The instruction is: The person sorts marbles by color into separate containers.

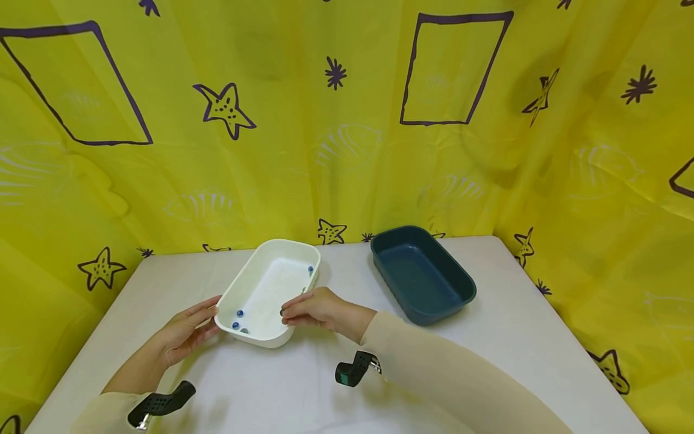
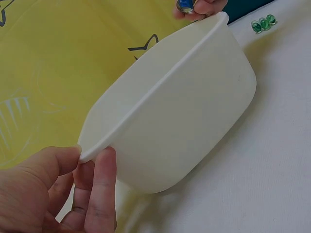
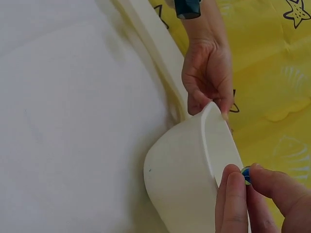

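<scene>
A white plastic tub [image 1: 260, 343] stands on the table, and my left hand [image 1: 184, 334] pinches its rim at the near left corner, thumb on the inside and fingers on the outside. Between thumb and fingertips my right hand [image 1: 320, 308] pinches a blue glass marble [image 3: 246, 174], held over the tub's right edge. Inside the tub lie several marbles: a blue marble [image 1: 240, 313] and others at the near left, and another blue marble [image 1: 311, 269] toward the far right. The left wrist view shows the held marble above the rim from outside the tub.
A dark teal tub [image 1: 423, 277] sits to the right, apart from the white one. Three green marbles [image 2: 264, 23] lie on the white-covered table [image 1: 336, 392]. A yellow patterned curtain [image 1: 293, 150] closes off the back and both sides.
</scene>
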A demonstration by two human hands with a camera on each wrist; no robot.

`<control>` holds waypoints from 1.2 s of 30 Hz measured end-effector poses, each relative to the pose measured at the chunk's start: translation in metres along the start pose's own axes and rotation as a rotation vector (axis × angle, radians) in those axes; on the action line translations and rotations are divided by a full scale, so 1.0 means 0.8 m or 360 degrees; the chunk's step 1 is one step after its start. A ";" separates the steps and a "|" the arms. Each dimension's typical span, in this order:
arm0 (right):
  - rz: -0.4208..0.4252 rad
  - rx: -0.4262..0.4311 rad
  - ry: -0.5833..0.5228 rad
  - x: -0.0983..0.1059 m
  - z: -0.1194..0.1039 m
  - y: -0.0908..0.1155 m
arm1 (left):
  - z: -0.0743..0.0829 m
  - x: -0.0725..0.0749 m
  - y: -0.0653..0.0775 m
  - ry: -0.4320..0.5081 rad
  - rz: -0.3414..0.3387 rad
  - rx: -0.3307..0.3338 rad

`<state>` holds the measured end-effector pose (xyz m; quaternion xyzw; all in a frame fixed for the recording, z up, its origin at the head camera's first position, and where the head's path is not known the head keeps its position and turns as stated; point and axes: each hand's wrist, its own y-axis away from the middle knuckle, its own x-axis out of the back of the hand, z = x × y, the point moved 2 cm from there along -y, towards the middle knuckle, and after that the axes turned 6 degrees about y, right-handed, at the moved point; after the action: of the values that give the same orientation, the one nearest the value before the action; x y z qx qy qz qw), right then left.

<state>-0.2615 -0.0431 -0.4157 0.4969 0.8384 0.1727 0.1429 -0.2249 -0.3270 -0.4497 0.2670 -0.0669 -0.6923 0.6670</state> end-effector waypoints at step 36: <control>0.0116 -0.0009 0.0089 -0.007 -0.013 -0.009 | 0.002 0.000 0.001 0.0042 -0.0025 0.0003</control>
<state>-0.2691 -0.0526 -0.4090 0.5217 0.8228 0.1941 0.1145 -0.2250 -0.3273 -0.4479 0.2773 -0.0568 -0.6940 0.6620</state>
